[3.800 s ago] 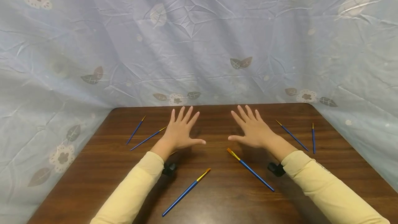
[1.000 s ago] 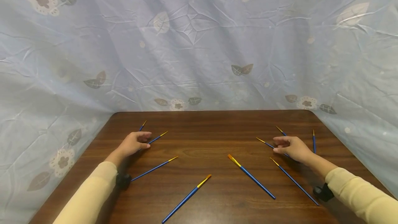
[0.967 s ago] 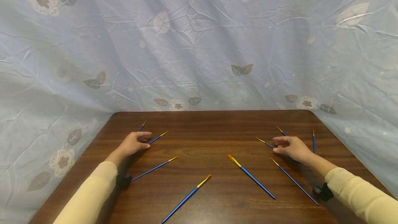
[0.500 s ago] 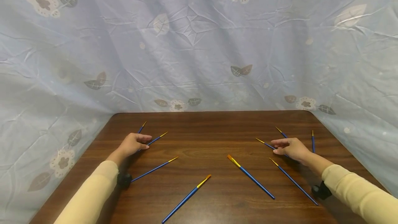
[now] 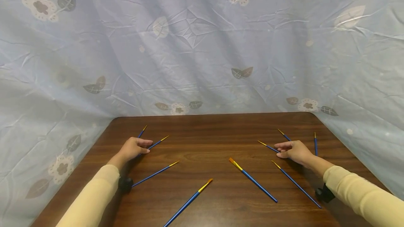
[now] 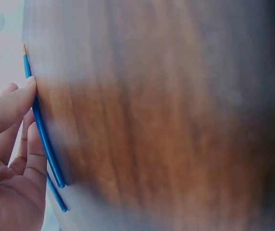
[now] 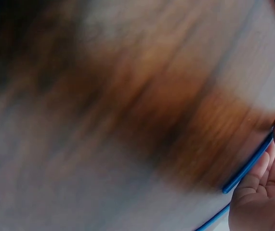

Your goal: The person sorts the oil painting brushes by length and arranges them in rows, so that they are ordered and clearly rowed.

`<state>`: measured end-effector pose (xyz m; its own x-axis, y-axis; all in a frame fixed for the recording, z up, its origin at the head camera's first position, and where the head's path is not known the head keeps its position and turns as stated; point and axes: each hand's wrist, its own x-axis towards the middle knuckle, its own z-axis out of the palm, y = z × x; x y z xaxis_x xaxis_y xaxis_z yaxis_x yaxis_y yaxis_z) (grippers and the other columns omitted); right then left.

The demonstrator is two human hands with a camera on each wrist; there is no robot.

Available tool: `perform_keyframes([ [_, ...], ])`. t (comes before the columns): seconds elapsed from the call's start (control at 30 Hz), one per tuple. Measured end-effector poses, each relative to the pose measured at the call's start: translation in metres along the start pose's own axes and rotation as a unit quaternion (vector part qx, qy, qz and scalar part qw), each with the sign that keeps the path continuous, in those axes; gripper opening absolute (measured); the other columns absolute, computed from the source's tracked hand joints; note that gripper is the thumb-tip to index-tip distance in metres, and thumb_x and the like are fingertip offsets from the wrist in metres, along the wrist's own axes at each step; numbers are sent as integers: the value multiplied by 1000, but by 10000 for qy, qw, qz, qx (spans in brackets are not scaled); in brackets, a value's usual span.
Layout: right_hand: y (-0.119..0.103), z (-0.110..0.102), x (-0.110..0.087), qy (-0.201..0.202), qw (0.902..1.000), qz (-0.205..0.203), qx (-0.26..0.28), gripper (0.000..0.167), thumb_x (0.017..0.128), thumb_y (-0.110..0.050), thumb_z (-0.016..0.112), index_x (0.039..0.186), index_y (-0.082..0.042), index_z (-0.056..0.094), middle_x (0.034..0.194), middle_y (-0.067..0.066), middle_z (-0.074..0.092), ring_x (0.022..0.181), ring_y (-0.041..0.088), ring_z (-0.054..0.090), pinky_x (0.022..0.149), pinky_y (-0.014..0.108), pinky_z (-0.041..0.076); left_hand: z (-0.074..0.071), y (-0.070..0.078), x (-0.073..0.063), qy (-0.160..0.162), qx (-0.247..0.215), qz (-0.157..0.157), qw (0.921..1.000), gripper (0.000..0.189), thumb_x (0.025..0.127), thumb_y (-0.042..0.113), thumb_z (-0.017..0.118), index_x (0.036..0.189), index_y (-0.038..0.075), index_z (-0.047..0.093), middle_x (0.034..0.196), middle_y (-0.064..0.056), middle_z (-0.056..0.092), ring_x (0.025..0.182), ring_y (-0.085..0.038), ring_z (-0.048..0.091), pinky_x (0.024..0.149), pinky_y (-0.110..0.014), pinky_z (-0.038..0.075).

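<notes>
Thin paintbrushes with blue handles and gold ferrules lie on both sides. My left hand (image 5: pixel 132 149) pinches one paintbrush (image 5: pixel 155 144) between thumb and fingers; the left wrist view shows its blue handle (image 6: pixel 43 132) running past the thumb. At the right, my right hand (image 5: pixel 296 152) has thumb and fingers around another thin paintbrush (image 5: pixel 269 146), its tip pointing to the far left. That brush's handle (image 7: pixel 249 163) shows beside the fingers in the right wrist view. Both held brushes appear at or close to the tabletop; the hands hide part of each handle.
Further thin paintbrushes lie close by: one behind the left hand (image 5: pixel 142 131), one before it (image 5: pixel 154 174), and others around the right hand, including one nearer the front (image 5: pixel 296 184). Two thicker paintbrushes (image 5: pixel 187 204) lie mid-table. A patterned curtain (image 5: pixel 202 62) surrounds the wooden table (image 5: pixel 205 129).
From spread above the table's middle, both hands have moved outward and down to thin paintbrushes, one each. Over the last second they have hardly moved; the head view shifts slightly.
</notes>
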<state>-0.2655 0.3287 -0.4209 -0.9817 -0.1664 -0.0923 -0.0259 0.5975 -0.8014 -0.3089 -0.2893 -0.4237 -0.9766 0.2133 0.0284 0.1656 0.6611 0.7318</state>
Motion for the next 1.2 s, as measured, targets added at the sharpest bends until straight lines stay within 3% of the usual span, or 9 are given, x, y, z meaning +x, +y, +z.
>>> perform_keyframes([
  [0.23,-2,0,-1,110,9999,-3,-98,44,86,-12,75,123,8,61,111,15,66,91,19,61,78,26,55,1,-1,-1,53,171,-115,9998,36,85,5,74,119,-2,67,121,-17,65,112,-38,59,97,-51,48],
  [0.63,1,1,-5,319,9986,-31,-412,41,88,-15,74,121,7,63,111,19,67,94,26,63,88,46,53,2,5,2,221,703,50,9973,27,84,7,75,110,3,73,105,-12,72,114,-41,56,100,-58,42],
  [1.0,-3,1,-3,329,9976,2,-609,37,87,-13,73,118,6,66,99,10,71,93,28,64,90,55,49,3,3,5,310,721,123,9968,20,83,2,74,102,3,76,98,-10,73,107,-35,62,97,-53,46],
  [1.2,-8,1,1,318,9976,104,-611,31,87,-10,73,114,4,68,98,9,69,99,35,59,91,59,46,1,5,6,289,543,186,9979,21,82,-3,73,104,-2,73,94,-11,73,91,-27,68,83,-43,56],
])
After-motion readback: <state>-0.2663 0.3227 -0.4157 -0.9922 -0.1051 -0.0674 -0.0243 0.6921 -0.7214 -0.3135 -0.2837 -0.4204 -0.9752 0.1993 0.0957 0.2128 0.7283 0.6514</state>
